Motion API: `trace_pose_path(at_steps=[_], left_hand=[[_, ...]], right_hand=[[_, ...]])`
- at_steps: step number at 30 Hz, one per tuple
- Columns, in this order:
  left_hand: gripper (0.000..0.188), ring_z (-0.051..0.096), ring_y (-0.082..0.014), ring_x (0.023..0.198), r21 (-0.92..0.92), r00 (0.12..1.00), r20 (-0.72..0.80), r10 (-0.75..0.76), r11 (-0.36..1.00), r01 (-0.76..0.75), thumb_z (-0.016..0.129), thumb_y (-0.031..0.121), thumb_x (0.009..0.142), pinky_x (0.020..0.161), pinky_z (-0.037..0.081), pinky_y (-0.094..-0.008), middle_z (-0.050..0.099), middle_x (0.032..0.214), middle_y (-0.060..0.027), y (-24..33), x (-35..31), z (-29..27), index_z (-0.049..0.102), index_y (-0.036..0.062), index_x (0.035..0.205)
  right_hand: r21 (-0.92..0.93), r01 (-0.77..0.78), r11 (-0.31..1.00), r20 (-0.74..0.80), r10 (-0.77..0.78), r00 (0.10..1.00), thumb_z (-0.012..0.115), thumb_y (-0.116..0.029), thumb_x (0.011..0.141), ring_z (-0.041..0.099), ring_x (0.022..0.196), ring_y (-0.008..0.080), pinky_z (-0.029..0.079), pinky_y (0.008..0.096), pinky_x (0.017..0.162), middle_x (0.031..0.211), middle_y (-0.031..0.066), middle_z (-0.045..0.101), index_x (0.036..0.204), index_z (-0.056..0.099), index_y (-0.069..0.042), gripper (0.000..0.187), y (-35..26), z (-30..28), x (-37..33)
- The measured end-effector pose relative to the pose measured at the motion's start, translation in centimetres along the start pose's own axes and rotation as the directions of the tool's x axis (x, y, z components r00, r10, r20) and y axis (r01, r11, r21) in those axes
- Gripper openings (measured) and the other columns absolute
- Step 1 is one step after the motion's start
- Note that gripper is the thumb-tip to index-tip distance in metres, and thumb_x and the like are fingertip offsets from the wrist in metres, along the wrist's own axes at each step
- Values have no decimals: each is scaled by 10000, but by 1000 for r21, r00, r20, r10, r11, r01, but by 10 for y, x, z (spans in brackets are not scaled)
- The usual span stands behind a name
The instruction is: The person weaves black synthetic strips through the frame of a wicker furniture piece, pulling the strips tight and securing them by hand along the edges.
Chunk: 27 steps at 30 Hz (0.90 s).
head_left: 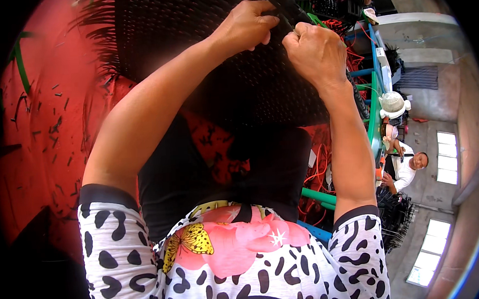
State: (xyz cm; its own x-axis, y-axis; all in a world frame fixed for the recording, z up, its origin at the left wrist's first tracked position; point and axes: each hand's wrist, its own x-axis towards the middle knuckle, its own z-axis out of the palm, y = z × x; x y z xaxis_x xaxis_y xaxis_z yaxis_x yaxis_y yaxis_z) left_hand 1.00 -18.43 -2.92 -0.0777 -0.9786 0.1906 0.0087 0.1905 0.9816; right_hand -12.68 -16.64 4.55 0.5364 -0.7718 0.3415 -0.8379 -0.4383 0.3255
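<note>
A large black woven panel point(164, 50) with open slits, like the side of a basket, stretches over my lap. Loose strips point(99, 35) stick out in a fringe along its left edge. My left hand point(249, 24) is closed near the panel's thick rim point(291, 6), fingers bent; whatever lies in its fingers is hidden. Close to its right, my right hand point(318, 53) is closed at the same rim, with its knuckles up. Its fingertips are tucked out of sight, and a ring-like band shows on one finger.
Red sheeting point(54, 132) scattered with short black offcuts covers the left. At right are a green rail point(375, 115), blue bars, tangled red cords point(319, 164) and a white fan-like device point(393, 104). A person in white point(405, 168) works beyond the rail.
</note>
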Motion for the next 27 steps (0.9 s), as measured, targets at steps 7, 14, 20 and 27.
trace_pose_path(at_steps=[7, 14, 20, 27], left_hand=[[218, 532, -119, 470, -160, 989, -142, -44, 987, 21, 551, 181, 828, 430, 430, -254, 580, 585, -69, 0, 0, 8, 651, 31, 951], [137, 573, -112, 612, -209, 808, -576, 124, 933, -292, 585, 86, 803, 573, 465, -250, 632, 671, -76, -12, -7, 18, 659, -20, 847], [82, 455, -40, 457, -214, 856, -482, 189, 921, -324, 592, 34, 843, 415, 365, -179, 533, 564, 12, -3, -40, -11, 655, -1, 881], [299, 578, -231, 596, -56, 892, -402, 205, 967, -248, 576, 112, 773, 583, 472, -320, 593, 660, -136, 0, -24, -34, 563, -28, 1036]], right_hand=[[10, 88, 996, -119, -86, 989, 521, -224, 807, 622, 632, 319, 503, 398, 537, 668, 144, 617, 688, 588, -53, 219, 6, 16, 4], [96, 202, 975, -314, -163, 935, 575, -235, 824, 618, 688, 302, 500, 379, 582, 771, 108, 620, 839, 605, -77, 161, 3, 13, 17], [124, 391, 912, -326, -334, 884, 552, -216, 856, 613, 721, 272, 499, 343, 599, 842, 80, 616, 1001, 616, -97, 199, -3, 9, 24], [128, 355, 926, -257, -314, 914, 542, -196, 841, 595, 678, 313, 483, 390, 563, 767, 108, 596, 787, 574, -59, 150, -16, 11, 33]])
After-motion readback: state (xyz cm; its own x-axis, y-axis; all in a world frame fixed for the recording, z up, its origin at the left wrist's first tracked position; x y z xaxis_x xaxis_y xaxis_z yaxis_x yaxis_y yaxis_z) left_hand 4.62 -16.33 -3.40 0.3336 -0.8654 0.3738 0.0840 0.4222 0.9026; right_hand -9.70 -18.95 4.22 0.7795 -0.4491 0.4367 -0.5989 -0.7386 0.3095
